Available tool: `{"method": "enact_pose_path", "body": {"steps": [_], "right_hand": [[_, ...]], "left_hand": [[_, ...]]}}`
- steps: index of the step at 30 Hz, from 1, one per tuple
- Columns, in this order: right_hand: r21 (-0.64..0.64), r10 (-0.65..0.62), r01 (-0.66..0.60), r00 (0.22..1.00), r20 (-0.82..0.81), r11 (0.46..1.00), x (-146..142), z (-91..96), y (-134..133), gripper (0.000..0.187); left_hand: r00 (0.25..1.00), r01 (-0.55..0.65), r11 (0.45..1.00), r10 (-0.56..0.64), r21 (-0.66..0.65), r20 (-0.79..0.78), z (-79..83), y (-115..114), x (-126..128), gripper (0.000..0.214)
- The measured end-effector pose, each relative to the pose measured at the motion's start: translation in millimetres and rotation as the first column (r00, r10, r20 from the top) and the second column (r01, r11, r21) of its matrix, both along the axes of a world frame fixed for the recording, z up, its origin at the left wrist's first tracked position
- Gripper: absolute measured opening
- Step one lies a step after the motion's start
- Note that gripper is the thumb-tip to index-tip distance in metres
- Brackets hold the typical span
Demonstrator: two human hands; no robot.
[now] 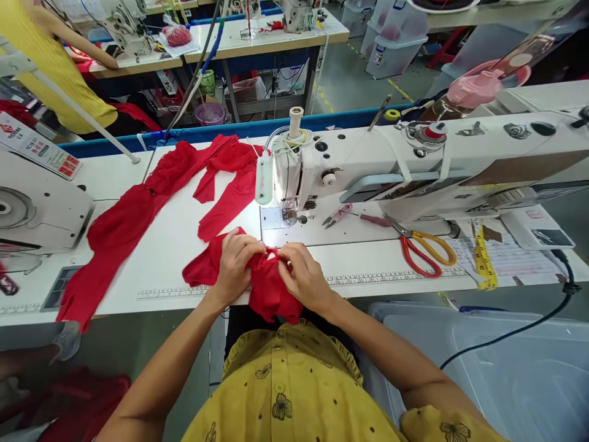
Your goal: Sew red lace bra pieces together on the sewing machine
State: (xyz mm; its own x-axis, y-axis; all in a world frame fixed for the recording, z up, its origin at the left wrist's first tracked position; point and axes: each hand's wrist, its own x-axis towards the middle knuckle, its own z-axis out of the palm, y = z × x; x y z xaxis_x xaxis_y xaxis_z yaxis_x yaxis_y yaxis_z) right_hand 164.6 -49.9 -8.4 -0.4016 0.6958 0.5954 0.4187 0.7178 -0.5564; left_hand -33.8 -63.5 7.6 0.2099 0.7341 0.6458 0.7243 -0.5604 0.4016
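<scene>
A small piece of red fabric [269, 294] lies over the near edge of the white sewing table [184, 245], in front of me. My left hand [235, 263] is closed on its upper left part. My right hand [301, 273] pinches the cloth right beside it, fingertips almost touching the left hand's. The white sewing machine [414, 166] stands just behind, its needle area [289, 213] a short way beyond my hands.
Long red fabric pieces [138, 215] stretch across the table's left half. Red-and-yellow scissors [423, 248], thread snips [338, 215] and a yellow tape measure [483, 261] lie right. A clear plastic bin [506, 368] sits lower right. Another person in yellow [50, 61] works at the far left.
</scene>
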Motion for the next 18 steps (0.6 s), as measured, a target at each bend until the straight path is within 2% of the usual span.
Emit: {"method": "enact_pose_path", "body": {"steps": [4,7,9,12,15,18], "right_hand": [[0.056,0.022,-0.022,1.0,-0.002,0.998,3.4,0.7,-1.5,0.024],[0.07,0.035,-0.035,0.999,0.006,0.997,6.8,1.1,-2.9,0.025],[0.096,0.028,-0.031,0.999,0.028,0.995,7.7,1.0,-4.5,0.027],[0.155,0.012,-0.02,0.999,0.05,0.988,9.1,0.1,-6.7,0.03],[0.197,0.009,-0.022,0.998,0.066,0.98,12.4,-0.4,-7.3,0.031],[0.152,0.046,-0.053,0.998,0.046,0.987,16.1,1.9,-7.0,0.029]], "left_hand": [[0.997,0.068,0.996,-0.066,-0.064,0.032,12.4,-20.5,-6.0,0.031],[0.999,0.018,1.0,-0.018,-0.007,-0.047,14.7,-26.9,-2.2,0.037],[0.992,-0.029,0.997,0.038,0.075,-0.12,11.2,-24.7,2.1,0.033],[0.981,-0.024,0.988,0.052,0.152,-0.185,2.0,-20.1,5.4,0.022],[0.982,-0.009,0.986,0.04,0.168,-0.187,-6.7,-21.1,4.2,0.021],[0.978,0.008,0.983,0.03,0.184,-0.205,-12.0,-25.1,1.4,0.021]]}}
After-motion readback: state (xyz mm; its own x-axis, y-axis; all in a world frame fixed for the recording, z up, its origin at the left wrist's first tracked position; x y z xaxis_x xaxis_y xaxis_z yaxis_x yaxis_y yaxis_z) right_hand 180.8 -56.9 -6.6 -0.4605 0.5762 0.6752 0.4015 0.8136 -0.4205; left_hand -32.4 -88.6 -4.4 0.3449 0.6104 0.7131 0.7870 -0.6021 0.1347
